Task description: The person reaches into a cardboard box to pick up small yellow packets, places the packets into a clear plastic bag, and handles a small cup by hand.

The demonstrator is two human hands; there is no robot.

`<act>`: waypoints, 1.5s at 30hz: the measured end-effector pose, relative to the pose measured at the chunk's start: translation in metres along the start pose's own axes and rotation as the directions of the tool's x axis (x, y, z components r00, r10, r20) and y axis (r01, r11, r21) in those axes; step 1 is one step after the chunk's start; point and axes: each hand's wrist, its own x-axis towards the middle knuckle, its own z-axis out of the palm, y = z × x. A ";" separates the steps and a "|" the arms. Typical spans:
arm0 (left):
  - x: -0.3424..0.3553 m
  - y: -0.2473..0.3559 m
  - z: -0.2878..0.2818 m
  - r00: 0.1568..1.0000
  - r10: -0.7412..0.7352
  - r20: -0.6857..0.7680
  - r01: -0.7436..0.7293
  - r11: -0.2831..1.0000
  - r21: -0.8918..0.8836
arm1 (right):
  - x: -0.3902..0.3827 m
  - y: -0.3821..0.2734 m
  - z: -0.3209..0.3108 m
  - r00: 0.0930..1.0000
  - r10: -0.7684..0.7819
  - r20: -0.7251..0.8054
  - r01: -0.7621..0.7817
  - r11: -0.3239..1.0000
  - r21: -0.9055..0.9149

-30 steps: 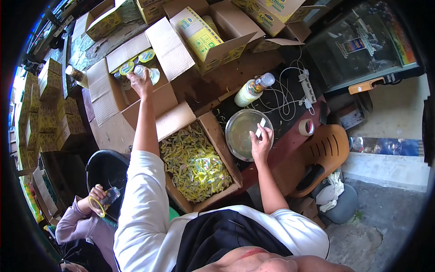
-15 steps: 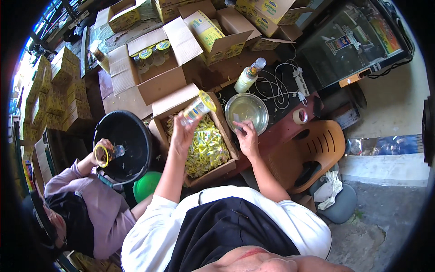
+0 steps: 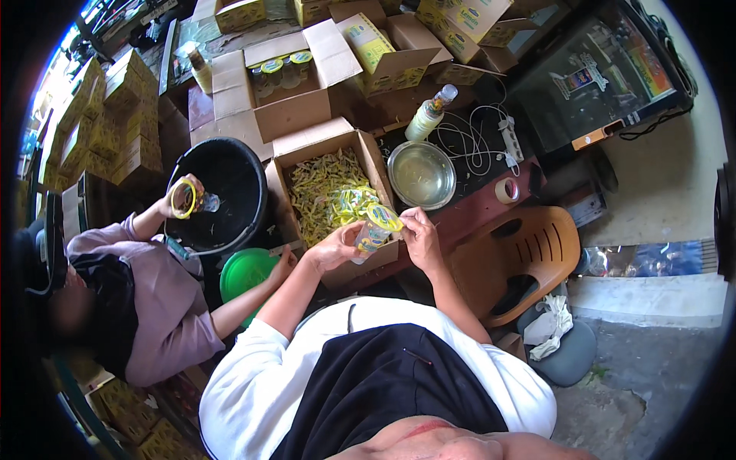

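Note:
My left hand [image 3: 337, 247] is wrapped round a clear plastic jar [image 3: 371, 239] with printed sides, tilted toward me. Its yellow-rimmed lid [image 3: 384, 217] faces up and to the right. The fingers of my right hand [image 3: 422, 238] are pinched together at the lid's right edge; anything small between them is hidden. Just beyond both hands stands an open carton [image 3: 285, 222] full of small yellow-green wrapped packets [image 3: 326, 180]. A round bowl [image 3: 422, 175] holding clear liquid sits behind my right hand.
At left, a co-worker's hand [image 3: 184, 198] holds a yellow-rimmed jar over a black bucket [image 3: 253, 165], near a green lid [image 3: 238, 280]. Beyond are an open carton with jars [image 3: 295, 115] and a bottle [image 3: 425, 121]. Right are a tape roll [image 3: 507, 190] and an orange chair [image 3: 537, 253].
My left hand has brought the jar down and right, nearer me. My right hand has left the bowl and met the jar's lid. The view has shifted slightly; the co-worker's other hand now shows.

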 end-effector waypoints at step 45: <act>-0.007 0.008 0.027 0.778 0.590 -0.217 -0.111 0.469 0.876 | 0.018 -0.104 0.002 0.907 -0.350 0.236 0.421 0.716 -0.557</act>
